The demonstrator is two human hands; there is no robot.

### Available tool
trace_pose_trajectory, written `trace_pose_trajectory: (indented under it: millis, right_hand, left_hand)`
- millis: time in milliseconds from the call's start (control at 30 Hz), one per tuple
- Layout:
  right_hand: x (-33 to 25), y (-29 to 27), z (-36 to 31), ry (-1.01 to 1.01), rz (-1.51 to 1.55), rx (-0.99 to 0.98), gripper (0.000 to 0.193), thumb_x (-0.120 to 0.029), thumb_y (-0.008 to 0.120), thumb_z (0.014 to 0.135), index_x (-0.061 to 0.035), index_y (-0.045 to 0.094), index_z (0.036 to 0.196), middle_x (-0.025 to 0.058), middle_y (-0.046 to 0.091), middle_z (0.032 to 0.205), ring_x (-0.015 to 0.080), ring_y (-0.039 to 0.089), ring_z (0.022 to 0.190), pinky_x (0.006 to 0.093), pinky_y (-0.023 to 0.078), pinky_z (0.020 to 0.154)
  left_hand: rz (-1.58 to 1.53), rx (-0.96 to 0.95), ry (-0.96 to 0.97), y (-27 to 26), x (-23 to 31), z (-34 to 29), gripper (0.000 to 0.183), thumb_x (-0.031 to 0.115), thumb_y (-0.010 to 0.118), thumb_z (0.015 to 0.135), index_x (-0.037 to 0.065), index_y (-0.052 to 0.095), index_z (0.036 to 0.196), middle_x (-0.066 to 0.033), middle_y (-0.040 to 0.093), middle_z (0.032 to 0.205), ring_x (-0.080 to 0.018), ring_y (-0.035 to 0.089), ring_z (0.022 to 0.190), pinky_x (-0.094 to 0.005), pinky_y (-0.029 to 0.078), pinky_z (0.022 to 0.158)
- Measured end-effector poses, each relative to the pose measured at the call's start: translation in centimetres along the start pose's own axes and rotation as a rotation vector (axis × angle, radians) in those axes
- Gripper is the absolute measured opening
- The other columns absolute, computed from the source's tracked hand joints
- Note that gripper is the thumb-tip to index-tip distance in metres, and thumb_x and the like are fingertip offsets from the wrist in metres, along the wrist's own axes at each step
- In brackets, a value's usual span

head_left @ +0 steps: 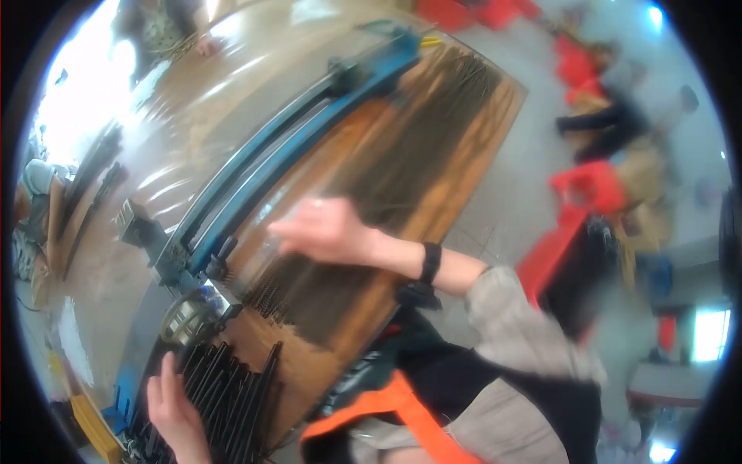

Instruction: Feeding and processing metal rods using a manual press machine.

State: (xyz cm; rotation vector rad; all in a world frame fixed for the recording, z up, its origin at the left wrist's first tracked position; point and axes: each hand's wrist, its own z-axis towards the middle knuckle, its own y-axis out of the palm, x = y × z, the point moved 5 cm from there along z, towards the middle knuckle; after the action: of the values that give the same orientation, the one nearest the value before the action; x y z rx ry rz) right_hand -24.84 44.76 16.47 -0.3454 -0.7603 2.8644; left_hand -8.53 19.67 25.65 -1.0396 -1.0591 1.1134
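Observation:
My right hand (325,232), blurred by motion, is above a long bed of thin dark rods (371,197). Its fingers look curled together; whether something thin is in them is smeared. My left hand (171,406) has its fingers stretched out, beside a pile of black rods or tubes (232,387) at the lower left. Just beyond its fingertips is a round metal wheel-like part (185,321) at the near end of a bench machine. Long blue rails (267,178) run from there toward the far side, with a dark block (342,77) near their far end.
The wooden table (464,182) has its edge to my right. A yellow bar (94,429) and a blue bracket (120,406) are at the lower left. People sit or stand across the table and at far left. Red chairs or bins (587,189) stand on the right floor.

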Motion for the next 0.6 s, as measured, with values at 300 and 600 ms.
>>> trace_pose_trajectory:
  millis: [300,600]
  right_hand:
    - [5.3,-2.9,-0.6,0.182,-0.225,0.069,0.018,-0.007,0.060,0.090,-0.0120,0.068,0.106,0.0069,0.063,0.082,0.0235,0.062,0.078,0.0354,0.049,0.060]
    - [1.6,10.0,11.1,0.465,0.564,-0.240,0.019,-0.025,0.066,0.093,-0.0079,0.071,0.098,0.0065,0.069,0.079,0.0167,0.066,0.075,0.0326,0.051,0.069]
  left_hand:
    - [0.094,0.333,-0.114,-4.3,-5.0,-2.6,0.031,0.000,0.059,0.092,0.004,0.063,0.122,-0.0196,0.061,0.092,-0.0369,0.061,0.082,-0.0412,0.049,0.072]
    - [0.107,0.477,-0.357,-10.8,-7.5,-3.8,0.020,0.006,0.061,0.095,-0.002,0.064,0.113,-0.0220,0.066,0.091,-0.0348,0.064,0.080,-0.0379,0.051,0.074]
